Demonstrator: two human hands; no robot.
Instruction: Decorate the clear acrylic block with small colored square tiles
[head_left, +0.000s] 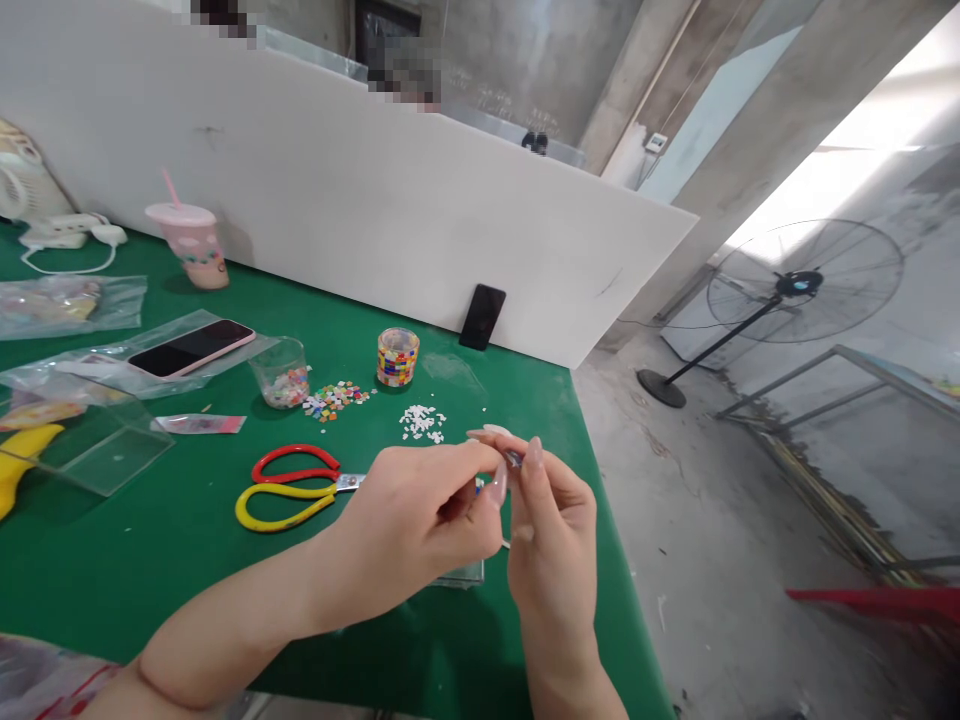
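Two-handed fine work at a counter; clock positions are read from the hands. A white partition stands along the far side of the green counter; a pedestal fan stands on the floor at 2 o'clock. The left hand and right hand meet above the counter, near its 3 o'clock edge. Red-and-yellow scissors lie at 9 o'clock, their blades partly hidden by the left hand. A pink cup stands at 10 o'clock; a dark phone leans on the partition near 12. At 10, nearer in, is a tile-banded jar; between 9 and 10 are a clear cup of chips, loose coloured chips and, closest, white chips. Smallest is a bluish piece, raised off the counter: the right fingers appear closed on it, while the left fingers curl beside it, thumb near forefinger, their hold impossible to tell. The step in hand appears to be fingertip handling of this piece; the next move seems to call for a light, steady pinch. Lettering: pale wall writing is too faint to read; the fan's blue hub badge is illegible.
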